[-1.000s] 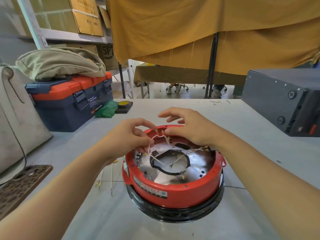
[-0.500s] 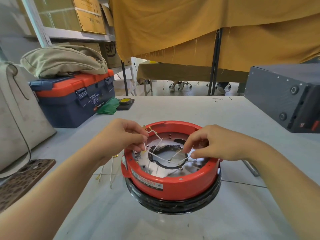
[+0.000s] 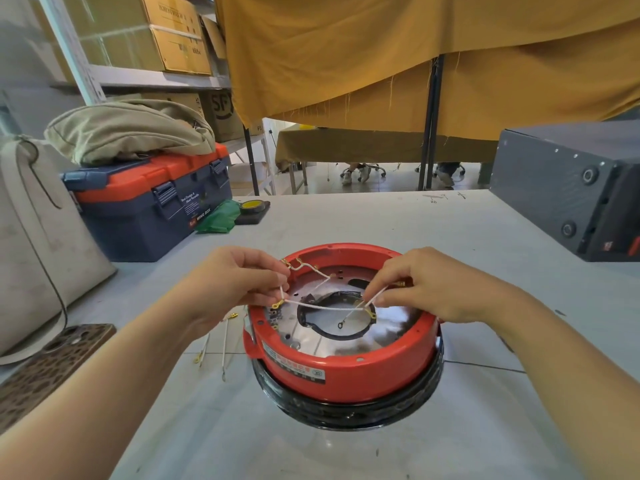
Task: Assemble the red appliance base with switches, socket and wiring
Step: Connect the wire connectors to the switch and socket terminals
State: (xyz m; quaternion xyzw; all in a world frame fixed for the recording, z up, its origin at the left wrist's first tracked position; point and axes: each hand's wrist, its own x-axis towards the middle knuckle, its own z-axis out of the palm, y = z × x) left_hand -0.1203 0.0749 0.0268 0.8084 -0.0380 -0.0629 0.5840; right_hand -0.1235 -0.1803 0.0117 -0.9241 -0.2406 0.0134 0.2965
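The red appliance base [image 3: 346, 368] sits upside down on a black ring in the middle of the table, its silver inner plate and dark centre hole facing up. White wires with brass ring terminals [image 3: 327, 306] stretch across the opening. My left hand [image 3: 235, 285] pinches wire ends at the base's left rim, with brass terminals sticking up beyond its fingertips. My right hand [image 3: 426, 282] pinches other wire ends over the right side of the plate.
Loose white wires [image 3: 221, 344] lie on the grey table left of the base. A blue and orange toolbox [image 3: 152, 209] with a khaki bag on top stands at the back left. A dark metal box [image 3: 568, 188] stands at the back right. A patterned phone case [image 3: 45, 368] lies near the left edge.
My right hand moved from the far rim to the right side of the base and took hold of wire ends there. The wires are now pulled taut between both hands.
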